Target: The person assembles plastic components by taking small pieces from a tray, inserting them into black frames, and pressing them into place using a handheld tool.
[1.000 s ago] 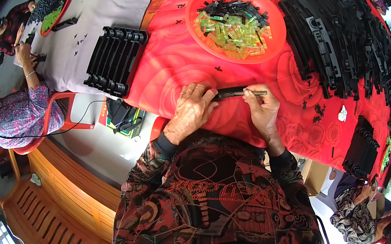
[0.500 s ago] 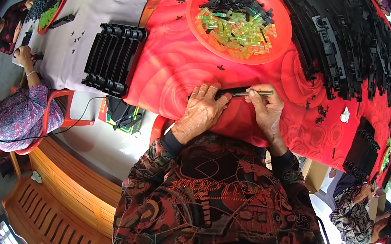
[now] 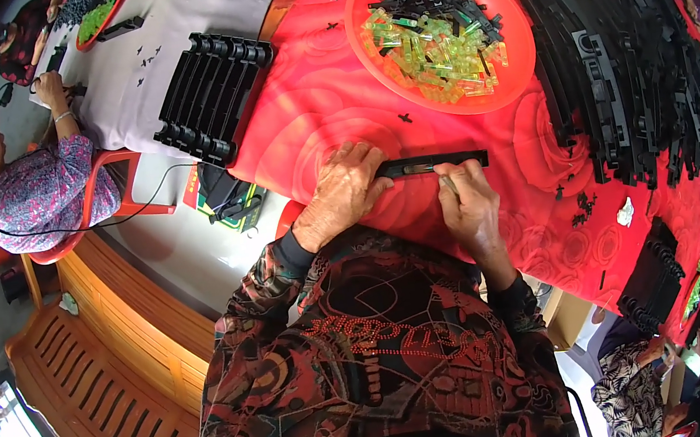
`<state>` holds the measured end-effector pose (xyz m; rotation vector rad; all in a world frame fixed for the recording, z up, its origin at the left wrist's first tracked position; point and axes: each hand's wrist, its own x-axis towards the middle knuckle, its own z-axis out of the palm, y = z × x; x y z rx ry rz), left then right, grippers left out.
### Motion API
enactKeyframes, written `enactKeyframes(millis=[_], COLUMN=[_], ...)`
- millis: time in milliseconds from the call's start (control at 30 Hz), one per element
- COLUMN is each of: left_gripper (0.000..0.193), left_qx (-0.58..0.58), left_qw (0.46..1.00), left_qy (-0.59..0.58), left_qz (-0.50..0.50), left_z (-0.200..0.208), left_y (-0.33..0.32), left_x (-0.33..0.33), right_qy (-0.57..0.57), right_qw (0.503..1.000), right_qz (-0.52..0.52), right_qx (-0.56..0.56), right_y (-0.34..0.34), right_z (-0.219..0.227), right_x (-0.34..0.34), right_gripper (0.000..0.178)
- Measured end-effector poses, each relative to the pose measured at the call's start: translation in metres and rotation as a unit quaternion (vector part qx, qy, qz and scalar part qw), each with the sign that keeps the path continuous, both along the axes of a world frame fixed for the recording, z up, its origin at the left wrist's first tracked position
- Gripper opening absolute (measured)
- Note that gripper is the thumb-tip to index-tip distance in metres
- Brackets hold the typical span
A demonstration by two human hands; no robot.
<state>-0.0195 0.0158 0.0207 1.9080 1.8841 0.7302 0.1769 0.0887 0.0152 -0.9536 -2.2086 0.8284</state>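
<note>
A long, narrow black plastic part [image 3: 467,157] lies crosswise in front of me on the red tablecloth. My left hand [image 3: 344,186] is closed on its left end, thumb along the near edge. My right hand [image 3: 469,207] pinches a slim stick-like tool at the part's near side. Only the tool's thin tip shows, over a slot near the part's middle; my fingers hide the rest. Beyond my hands is a round red tray [image 3: 515,64] holding clear yellow-green pieces [image 3: 426,54] and small black pieces [image 3: 479,22].
A large heap of long black parts [image 3: 614,77] covers the table's right side. At the left stands a black rack of bars [image 3: 214,95]. Tiny black bits [image 3: 583,207] and a crumpled white scrap [image 3: 625,212] lie nearer right. A co-worker [image 3: 46,192] sits at the left.
My right hand has shifted slightly left and down and turned, and the stick tool now points along the part's slot. More of the part's right end shows. My left hand still grips its left end.
</note>
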Motion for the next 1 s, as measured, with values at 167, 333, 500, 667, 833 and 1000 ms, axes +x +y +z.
enactKeyframes(millis=[167, 333, 500, 667, 833, 1000], left_gripper=[0.032, 0.034, 0.042, 0.046, 0.041, 0.041], left_qx=[-0.014, -0.043, -0.128, -0.132, -0.190, -0.219], left_qw=[1.000, 0.998, 0.981, 0.983, 0.946, 0.909], left_qy=[-0.016, -0.035, -0.138, -0.125, -0.258, -0.352], left_qz=[-0.002, 0.003, 0.042, 0.038, 0.049, 0.049], left_z=[0.002, 0.008, 0.005, -0.006, -0.010, 0.005], left_y=[-0.006, -0.009, -0.005, 0.002, 0.003, 0.006], left_x=[0.005, 0.016, 0.023, 0.027, 0.024, 0.024], right_qy=[-0.021, -0.088, -0.051, 0.015, 0.098, 0.147], right_qw=[0.998, 0.995, 0.998, 0.997, 0.985, 0.974], right_qz=[-0.036, -0.039, -0.039, -0.066, -0.081, -0.091], right_qx=[0.039, 0.040, -0.001, -0.024, -0.114, -0.145], right_y=[-0.005, -0.008, -0.012, -0.021, -0.018, -0.019], right_z=[-0.011, -0.004, -0.012, -0.025, -0.025, -0.017], right_x=[-0.004, -0.003, 0.005, 0.005, 0.002, 0.001], right_gripper=[0.014, 0.015, 0.014, 0.015, 0.016, 0.013])
